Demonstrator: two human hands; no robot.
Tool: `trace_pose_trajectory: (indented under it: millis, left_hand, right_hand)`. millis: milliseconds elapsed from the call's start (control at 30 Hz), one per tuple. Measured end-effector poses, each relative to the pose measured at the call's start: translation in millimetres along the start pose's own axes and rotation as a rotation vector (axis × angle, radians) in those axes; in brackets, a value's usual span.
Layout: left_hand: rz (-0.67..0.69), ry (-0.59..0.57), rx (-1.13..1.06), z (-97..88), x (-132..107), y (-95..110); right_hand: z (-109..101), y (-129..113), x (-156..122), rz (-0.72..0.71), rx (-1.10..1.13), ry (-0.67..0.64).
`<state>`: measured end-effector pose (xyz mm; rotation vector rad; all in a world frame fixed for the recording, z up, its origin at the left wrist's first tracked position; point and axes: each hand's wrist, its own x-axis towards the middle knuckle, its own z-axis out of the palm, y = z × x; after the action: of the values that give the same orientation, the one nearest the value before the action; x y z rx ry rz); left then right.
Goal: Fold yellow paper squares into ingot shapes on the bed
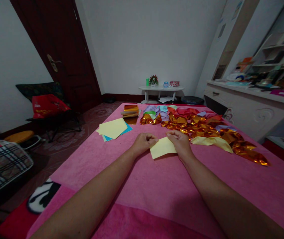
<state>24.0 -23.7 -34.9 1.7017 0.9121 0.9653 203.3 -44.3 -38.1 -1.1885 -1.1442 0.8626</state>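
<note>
A pale yellow sheet of paper is held between my two hands, just above the pink cloth. My left hand pinches its upper left corner between thumb and fingers. At the right edge, my right hand grips the same sheet, its fingers closed and partly hidden behind the paper. Left of my hands lies a small stack of yellow sheets, with blue sheets poking out underneath. Behind it sits a stack of shiny gold foil sheets.
Crumpled gold foil pieces and a folded yellow paper piece spread over the right of the cloth, with red and purple pieces behind. A small white table stands by the wall. A red bag rests on a chair at left.
</note>
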Motion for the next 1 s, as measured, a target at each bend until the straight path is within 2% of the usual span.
trace_pose_trajectory:
  millis: [1000]
  left_hand:
    - [0.039,-0.011,0.090,-1.0,0.4,-2.7]
  right_hand:
    - [1.3,-4.1,-0.9,0.002,-0.017,-0.005]
